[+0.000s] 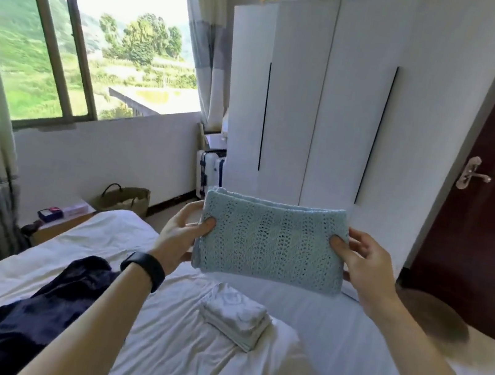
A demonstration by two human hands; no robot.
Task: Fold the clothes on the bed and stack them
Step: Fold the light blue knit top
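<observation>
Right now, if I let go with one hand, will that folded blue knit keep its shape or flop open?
Likely floppy: the blue knit is soft openwork, held at both ends by left hand and right hand. Probably light; a thumb-pinch grip carries it. Its textured weave should hardly slide on the white stack.

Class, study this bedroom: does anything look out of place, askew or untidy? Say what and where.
The dark garment lies crumpled and unfolded on the left of the bed, unlike the neat white stack mid-bed and the folded blue knit held up by the left hand and right hand. Nothing looks spilled or damaged.
</observation>
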